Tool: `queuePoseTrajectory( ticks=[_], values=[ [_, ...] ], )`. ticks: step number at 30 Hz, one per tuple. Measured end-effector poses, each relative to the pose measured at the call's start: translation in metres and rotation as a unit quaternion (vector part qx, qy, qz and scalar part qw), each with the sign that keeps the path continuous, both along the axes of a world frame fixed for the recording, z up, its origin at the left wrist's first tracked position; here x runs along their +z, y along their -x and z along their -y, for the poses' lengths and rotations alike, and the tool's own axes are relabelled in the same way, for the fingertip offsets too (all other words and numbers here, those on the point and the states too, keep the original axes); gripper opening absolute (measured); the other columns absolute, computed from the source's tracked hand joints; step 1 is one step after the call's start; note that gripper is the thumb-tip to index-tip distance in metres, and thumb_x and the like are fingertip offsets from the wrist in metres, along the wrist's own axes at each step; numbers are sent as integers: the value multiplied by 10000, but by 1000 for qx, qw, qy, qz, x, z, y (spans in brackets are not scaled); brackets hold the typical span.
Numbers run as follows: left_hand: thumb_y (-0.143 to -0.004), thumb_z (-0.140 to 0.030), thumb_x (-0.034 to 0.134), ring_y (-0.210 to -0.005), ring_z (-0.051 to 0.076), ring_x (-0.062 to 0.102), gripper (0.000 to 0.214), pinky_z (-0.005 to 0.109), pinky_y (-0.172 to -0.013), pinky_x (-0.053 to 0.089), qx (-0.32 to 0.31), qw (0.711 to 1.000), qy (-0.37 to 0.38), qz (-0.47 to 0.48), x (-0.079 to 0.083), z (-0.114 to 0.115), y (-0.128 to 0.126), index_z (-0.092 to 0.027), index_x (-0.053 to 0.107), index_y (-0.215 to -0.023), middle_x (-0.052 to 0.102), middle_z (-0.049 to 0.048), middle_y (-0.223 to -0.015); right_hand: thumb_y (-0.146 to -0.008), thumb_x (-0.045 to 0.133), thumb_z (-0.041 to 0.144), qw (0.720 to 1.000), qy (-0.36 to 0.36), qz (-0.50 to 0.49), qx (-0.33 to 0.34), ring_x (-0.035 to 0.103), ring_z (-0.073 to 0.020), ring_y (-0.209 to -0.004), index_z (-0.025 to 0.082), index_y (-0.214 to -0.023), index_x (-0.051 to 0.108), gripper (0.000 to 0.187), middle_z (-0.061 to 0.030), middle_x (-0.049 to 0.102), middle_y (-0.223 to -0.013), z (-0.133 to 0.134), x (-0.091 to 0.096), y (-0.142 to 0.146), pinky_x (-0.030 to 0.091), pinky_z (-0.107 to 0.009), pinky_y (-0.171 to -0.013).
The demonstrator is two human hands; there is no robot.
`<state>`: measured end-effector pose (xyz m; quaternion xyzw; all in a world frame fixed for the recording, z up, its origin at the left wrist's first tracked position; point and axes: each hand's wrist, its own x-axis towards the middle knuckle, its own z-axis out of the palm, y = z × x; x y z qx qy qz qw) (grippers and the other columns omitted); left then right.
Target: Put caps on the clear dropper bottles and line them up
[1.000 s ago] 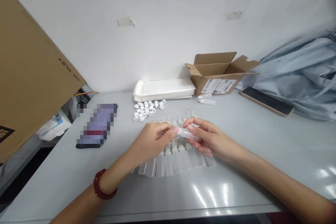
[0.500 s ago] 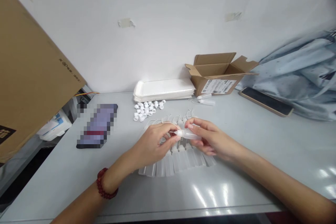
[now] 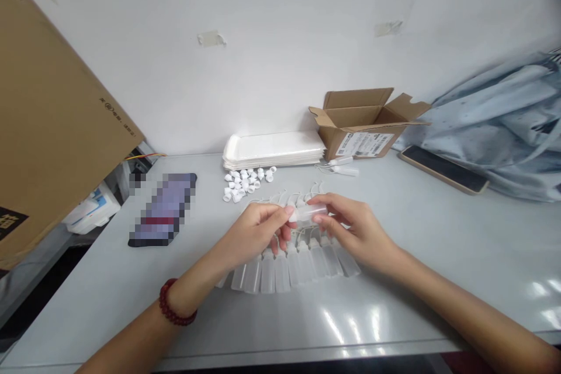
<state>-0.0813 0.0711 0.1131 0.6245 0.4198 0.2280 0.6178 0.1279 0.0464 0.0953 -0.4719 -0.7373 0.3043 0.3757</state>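
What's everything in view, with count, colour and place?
wall: one, white, behind
table: one, grey, beneath
tape pieces: five, beige, on wall
large cardboard: one, brown, far left
white item: one, white-blue, beside large cardboard
pixelated item: one, purple and black, left
flat stack: one, white, against wall
caps: many, white, before flat stack
open box: one, brown, right of flat stack
loose bottles: two, translucent, before open box
cloth: one, pale blue-grey, far right
phone: one, black screen, beside cloth
laid-out bottles: many, translucent, overlapping on table
held bottle: one, translucent, picture centre
bracelet: one, dark red, left wrist
left hand: one, bare, on held bottle's left end
right hand: one, bare, on its right end
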Motion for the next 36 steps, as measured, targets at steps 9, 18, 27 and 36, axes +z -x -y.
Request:
queuePoseTrajectory(
  ticks=[9, 18, 27, 36],
  values=[
    [-833, -284, 626, -677, 130, 587, 138, 252, -638, 474, 29, 976, -208, -51, -2, 7, -1, -156, 652, -878, 633, 10, -736, -931, 482, 379, 998, 52, -47, 11, 499, -118, -509, 165, -939, 640, 266, 14, 534, -600, 2, -3, 0, 377, -248, -510],
    [-891, -394, 543, -640, 117, 587, 253, 217, -570, 455, 21, 983, -171, -63, 1, 7, -1, -168, 654, -863, 645, 8, -765, -919, 500, 395, 993, 83, -89, 8, 524, -119, -511, 163, -969, 637, 274, 13, 535, -637, 1, -4, 1, 414, -252, -524],
    [-934, -430, 446, -556, 99, 554, 395, 208, -525, 442, -37, 995, -86, -28, 0, 7, 0, -138, 661, -779, 622, 12, -662, -914, 507, 398, 994, 70, -77, 15, 516, -121, -505, 167, -987, 649, 281, 14, 544, -610, 3, -2, -1, 410, -254, -520],
    [-960, -250, 399, -653, 154, 511, 257, 284, -605, 396, -51, 828, -527, -183, -16, 11, 0, -147, 610, -855, 596, 50, -726, -893, 519, 417, 981, 153, -116, 7, 433, -100, -433, 149, -883, 628, 290, 56, 444, -478, 2, 5, 0, 363, -241, -482]
  ],
)
